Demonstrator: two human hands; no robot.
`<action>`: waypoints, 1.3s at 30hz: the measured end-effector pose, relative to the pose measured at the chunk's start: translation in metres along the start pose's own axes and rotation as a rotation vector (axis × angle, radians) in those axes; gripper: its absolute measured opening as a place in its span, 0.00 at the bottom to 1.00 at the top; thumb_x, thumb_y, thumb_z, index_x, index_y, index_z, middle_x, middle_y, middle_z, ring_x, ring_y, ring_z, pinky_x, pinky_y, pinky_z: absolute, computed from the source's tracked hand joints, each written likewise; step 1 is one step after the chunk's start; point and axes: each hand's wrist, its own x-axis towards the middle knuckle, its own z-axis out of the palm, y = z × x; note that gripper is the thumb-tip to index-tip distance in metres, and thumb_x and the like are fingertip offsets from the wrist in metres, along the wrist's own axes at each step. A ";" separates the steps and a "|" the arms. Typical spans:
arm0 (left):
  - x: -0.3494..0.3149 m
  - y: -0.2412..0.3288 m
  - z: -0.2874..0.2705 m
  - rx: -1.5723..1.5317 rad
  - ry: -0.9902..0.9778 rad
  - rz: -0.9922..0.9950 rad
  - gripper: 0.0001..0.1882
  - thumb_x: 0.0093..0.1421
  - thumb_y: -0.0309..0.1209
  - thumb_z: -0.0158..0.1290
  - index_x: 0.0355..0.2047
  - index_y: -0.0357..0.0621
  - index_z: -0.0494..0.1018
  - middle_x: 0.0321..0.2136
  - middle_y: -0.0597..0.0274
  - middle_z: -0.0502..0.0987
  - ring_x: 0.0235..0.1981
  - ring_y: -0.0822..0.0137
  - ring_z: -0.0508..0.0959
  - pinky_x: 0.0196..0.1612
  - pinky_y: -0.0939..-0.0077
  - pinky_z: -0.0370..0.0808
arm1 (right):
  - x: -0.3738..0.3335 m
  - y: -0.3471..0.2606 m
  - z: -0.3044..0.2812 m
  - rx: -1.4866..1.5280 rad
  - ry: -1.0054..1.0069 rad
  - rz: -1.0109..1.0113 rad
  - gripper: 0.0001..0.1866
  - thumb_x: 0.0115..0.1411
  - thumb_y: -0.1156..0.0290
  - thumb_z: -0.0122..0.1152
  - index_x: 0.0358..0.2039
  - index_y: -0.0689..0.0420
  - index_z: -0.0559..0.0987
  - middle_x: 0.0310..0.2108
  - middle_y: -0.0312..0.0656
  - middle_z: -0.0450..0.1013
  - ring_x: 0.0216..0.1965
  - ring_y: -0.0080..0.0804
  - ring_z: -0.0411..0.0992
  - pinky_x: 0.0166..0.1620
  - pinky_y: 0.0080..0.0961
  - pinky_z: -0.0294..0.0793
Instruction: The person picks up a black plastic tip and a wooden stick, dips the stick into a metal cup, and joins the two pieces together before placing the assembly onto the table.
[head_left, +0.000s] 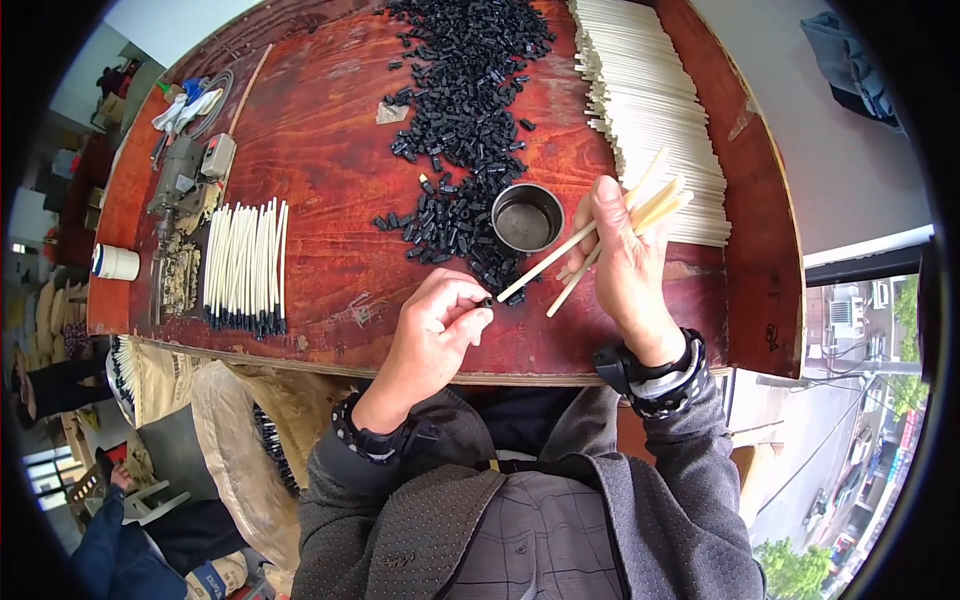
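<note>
My left hand (428,335) pinches a small black cap (487,301) between thumb and fingers, its open end towards the right. In my right hand (636,275) is a small bunch of pale sticks (655,208). One stick (545,273) points from that hand down to the left, its tip close to the cap but seemingly just apart from it. A second stick slants down below it. Beyond my hands stands a round dark metal cup (527,218). A long heap of black caps (470,110) spreads from the cup to the table's far side.
A thick stack of bare sticks (660,120) lies along the right. To the left, a row of sticks with black ends (245,262) lies near the front edge. Past it are a small machine (178,175) and a white roll (117,262). A raised wooden rim borders the red table (330,190).
</note>
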 end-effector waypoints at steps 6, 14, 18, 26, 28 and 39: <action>-0.003 0.007 0.004 0.017 -0.026 -0.015 0.06 0.63 0.15 0.55 0.40 0.32 0.73 0.39 0.59 0.73 0.31 0.73 0.77 0.34 0.78 0.76 | -0.004 0.004 0.004 0.028 -0.009 -0.010 0.26 0.72 0.50 0.53 0.24 0.58 0.75 0.13 0.35 0.70 0.13 0.21 0.69 0.17 0.19 0.65; -0.001 0.005 0.012 0.440 0.070 0.298 0.07 0.60 0.16 0.57 0.38 0.33 0.73 0.34 0.55 0.74 0.31 0.65 0.77 0.34 0.72 0.75 | -0.003 0.009 0.003 -0.625 -0.125 -0.621 0.18 0.73 0.59 0.55 0.29 0.58 0.76 0.14 0.34 0.68 0.14 0.19 0.67 0.19 0.19 0.64; -0.002 0.003 0.009 0.504 0.148 0.322 0.07 0.59 0.16 0.58 0.38 0.33 0.73 0.33 0.52 0.74 0.31 0.59 0.77 0.35 0.69 0.75 | -0.016 0.003 0.026 -0.155 -0.115 -0.075 0.10 0.72 0.65 0.57 0.33 0.57 0.76 0.16 0.31 0.68 0.15 0.19 0.67 0.19 0.20 0.64; -0.023 0.020 -0.117 0.903 0.619 0.263 0.06 0.61 0.22 0.56 0.38 0.34 0.74 0.35 0.48 0.76 0.36 0.48 0.77 0.42 0.61 0.75 | 0.003 0.019 -0.008 0.250 0.092 0.010 0.14 0.73 0.59 0.55 0.32 0.53 0.72 0.17 0.27 0.60 0.13 0.17 0.56 0.16 0.19 0.53; -0.039 0.008 -0.186 1.083 0.804 0.201 0.06 0.61 0.23 0.55 0.38 0.34 0.76 0.36 0.47 0.77 0.38 0.46 0.77 0.44 0.59 0.75 | 0.002 0.014 -0.015 0.239 -0.112 -0.028 0.21 0.75 0.53 0.48 0.29 0.54 0.71 0.18 0.30 0.59 0.15 0.20 0.57 0.19 0.21 0.56; -0.095 -0.015 -0.348 1.637 0.968 -0.148 0.09 0.62 0.24 0.51 0.40 0.37 0.79 0.38 0.45 0.78 0.40 0.43 0.78 0.46 0.54 0.76 | 0.015 0.029 -0.018 -0.060 -0.198 -0.022 0.29 0.75 0.48 0.42 0.25 0.57 0.72 0.18 0.35 0.64 0.19 0.23 0.65 0.24 0.21 0.65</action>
